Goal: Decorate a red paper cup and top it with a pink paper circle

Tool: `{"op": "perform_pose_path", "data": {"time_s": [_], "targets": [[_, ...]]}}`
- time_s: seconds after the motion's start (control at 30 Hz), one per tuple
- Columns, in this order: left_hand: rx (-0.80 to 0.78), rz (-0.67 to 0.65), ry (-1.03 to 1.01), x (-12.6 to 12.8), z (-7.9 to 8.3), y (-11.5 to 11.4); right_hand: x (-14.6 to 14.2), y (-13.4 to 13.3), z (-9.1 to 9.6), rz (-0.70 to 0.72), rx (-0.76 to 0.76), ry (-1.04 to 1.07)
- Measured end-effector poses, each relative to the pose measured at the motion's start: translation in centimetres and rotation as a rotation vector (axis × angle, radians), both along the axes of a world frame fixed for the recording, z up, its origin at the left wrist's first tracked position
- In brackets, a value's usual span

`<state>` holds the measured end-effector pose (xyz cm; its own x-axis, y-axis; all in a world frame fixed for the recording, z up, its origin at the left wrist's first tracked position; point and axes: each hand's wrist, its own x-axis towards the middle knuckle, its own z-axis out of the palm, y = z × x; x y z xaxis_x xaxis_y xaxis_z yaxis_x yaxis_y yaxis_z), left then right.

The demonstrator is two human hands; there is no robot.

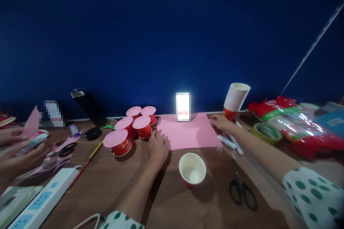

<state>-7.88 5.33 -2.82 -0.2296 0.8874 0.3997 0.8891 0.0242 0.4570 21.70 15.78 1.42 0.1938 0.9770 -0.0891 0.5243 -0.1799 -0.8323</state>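
Note:
A sheet of pink paper (188,134) lies flat on the table, seemingly with more sheets under it. My left hand (158,146) rests at its left edge, fingers apart, close to several red paper cups (143,131) topped with pink paper discs (116,138). At the far right edge of the sheet, my right hand (222,122) touches the paper with its fingers stretched out. A single open paper cup (192,169) stands in front of the sheet. By my right forearm lie a glue stick (227,142) and black-handled scissors (243,193).
A glowing phone (183,106) leans at the back. Stacked cups (236,97), green tape (266,133) and a red bag of cups (295,125) stand right. Leftward are a pencil (86,164), power strip (45,196), black bottle (90,107) and another person's hands (32,154).

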Motion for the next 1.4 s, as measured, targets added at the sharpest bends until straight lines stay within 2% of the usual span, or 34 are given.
{"op": "perform_pose_path", "data": {"time_s": [0.1,0.23,0.53,0.9,1.13,1.3,1.4], "targets": [[-0.011,0.002,-0.003,0.1,0.1,0.0,-0.3,0.2,0.3,-0.006,-0.101,0.063],[-0.02,0.004,-0.009,0.1,0.2,-0.1,-0.3,1.1,1.4,-0.077,-0.139,0.13],[-0.026,0.006,-0.024,0.2,0.5,-0.2,-1.0,1.8,3.7,-0.036,-0.316,0.266],[-0.008,0.006,-0.026,0.1,0.3,-0.1,0.0,1.6,2.5,-0.113,-0.31,0.382],[-0.003,0.009,-0.026,0.1,0.1,0.0,-0.2,1.4,2.5,0.013,-0.31,0.363],[-0.009,0.005,-0.026,0.1,0.1,0.0,-1.2,0.4,2.4,0.177,-0.338,0.272],[-0.011,0.002,-0.025,0.0,0.1,0.0,-1.4,-0.1,1.9,0.23,-0.305,0.192]]}}
